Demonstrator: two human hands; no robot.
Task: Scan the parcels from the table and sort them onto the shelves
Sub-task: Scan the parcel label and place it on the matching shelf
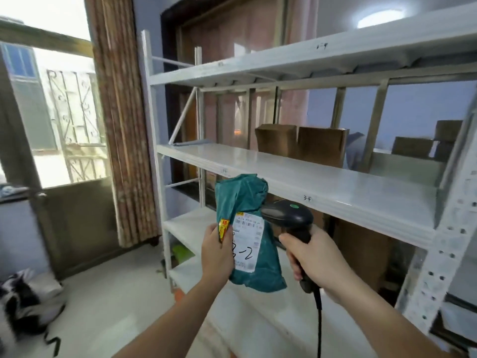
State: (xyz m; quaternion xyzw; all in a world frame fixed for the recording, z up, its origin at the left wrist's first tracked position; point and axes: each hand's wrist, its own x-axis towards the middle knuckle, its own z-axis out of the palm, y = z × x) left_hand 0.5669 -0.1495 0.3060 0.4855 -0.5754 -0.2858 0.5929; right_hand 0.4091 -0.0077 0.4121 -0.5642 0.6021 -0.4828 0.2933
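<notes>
My left hand [216, 254] grips a teal plastic mailer parcel [245, 202] upright by its lower left edge. The parcel's white shipping label [249, 241] faces me, with "3-2" handwritten on it. My right hand [312, 259] grips the handle of a black corded barcode scanner [286, 215], whose head sits just right of the parcel and points at it. Both are held in front of the white metal shelving unit [322, 192], below the edge of its middle shelf.
Brown cardboard boxes [302, 146] stand on the middle shelf, more at the far right [423, 146] and one on a lower shelf [361, 251]. A curtain [124, 125] and window lie to the left. A black-and-white bundle [23, 306] lies on the floor at lower left.
</notes>
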